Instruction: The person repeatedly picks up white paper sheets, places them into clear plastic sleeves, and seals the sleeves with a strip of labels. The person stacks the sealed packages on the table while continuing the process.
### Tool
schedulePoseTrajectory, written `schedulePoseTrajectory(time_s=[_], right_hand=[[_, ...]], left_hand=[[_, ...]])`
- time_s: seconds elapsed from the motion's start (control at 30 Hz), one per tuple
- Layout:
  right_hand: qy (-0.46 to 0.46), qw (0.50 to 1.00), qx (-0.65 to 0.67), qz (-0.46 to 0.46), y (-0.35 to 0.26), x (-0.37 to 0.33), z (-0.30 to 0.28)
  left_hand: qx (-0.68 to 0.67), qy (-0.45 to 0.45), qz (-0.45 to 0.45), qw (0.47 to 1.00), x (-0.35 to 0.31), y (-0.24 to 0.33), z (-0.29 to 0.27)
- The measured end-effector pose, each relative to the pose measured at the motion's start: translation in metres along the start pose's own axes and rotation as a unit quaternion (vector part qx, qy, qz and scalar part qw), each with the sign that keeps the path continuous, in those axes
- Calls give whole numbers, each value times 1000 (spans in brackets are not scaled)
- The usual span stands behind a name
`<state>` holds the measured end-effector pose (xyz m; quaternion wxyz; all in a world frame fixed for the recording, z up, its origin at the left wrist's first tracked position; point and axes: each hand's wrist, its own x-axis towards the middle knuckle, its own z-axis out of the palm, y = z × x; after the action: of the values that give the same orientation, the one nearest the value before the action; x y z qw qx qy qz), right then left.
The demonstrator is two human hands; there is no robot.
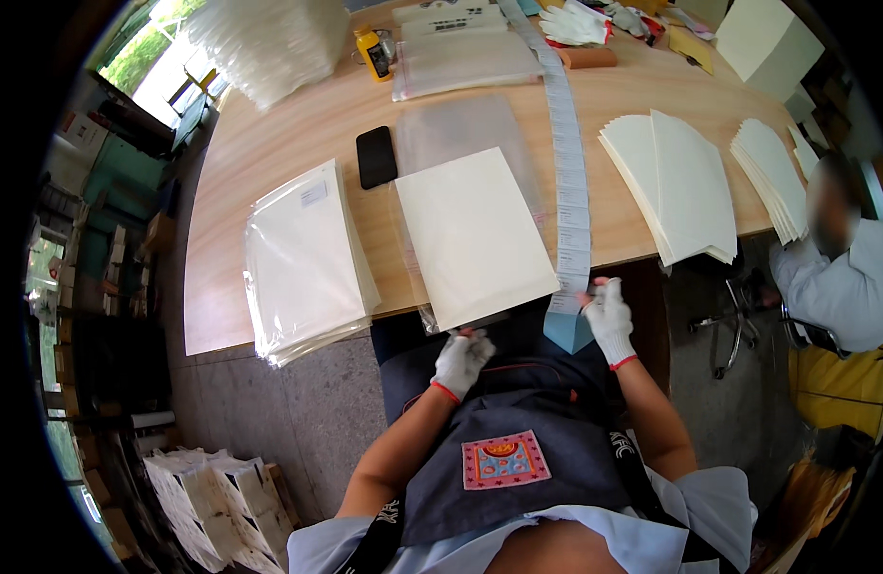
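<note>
Both my hands wear white gloves with red cuffs. My left hand (pixel 463 364) is closed below the front edge of the cream card stack (pixel 479 239); its curled fingers hide whatever they might hold. A clear plastic bag (pixel 411 239) shows along that stack's left side. At the right, my right hand (pixel 609 323) has its fingertips pinched at the edge of a long strip of white labels (pixel 571 210). This strip runs down the table and over its front edge, where a pale blue end (pixel 567 330) hangs by my lap.
Left lies a pile of bagged cards (pixel 303 258), a label on top. A black phone (pixel 375 158) rests near empty clear bags (pixel 465 124). Fanned cream cards (pixel 675 187) lie right, near a seated person (pixel 838 268). A yellow bottle (pixel 372 53) and gloves (pixel 575 24) are far back.
</note>
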<state>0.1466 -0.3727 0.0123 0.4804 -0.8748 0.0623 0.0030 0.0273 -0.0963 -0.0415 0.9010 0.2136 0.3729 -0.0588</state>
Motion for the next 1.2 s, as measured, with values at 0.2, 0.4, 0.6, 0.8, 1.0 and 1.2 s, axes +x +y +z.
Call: schedulePoseTrajectory(time_s=[0.2,0.4,0.6,0.8,1.0,1.2], right_hand=[[-76,989,81,-101,-23,-30,-27],[-11,914,-245,-322,-72,-45,-72],[8,909,-138,-393,-96,-45,-67],[-85,963,73,-245,-102,-18,-46],[-287,946,119,-93,-113,43,18],[-224,957,-31,-180,-151,120,86]], left_hand=[[302,-176,-98,932,-7,-22,93],[303,-166,-144,927,8,-52,144],[285,-93,-168,939,19,-53,126],[160,7,-17,987,-10,13,66],[136,11,142,980,-67,63,-15],[189,52,116,974,-110,47,-18]])
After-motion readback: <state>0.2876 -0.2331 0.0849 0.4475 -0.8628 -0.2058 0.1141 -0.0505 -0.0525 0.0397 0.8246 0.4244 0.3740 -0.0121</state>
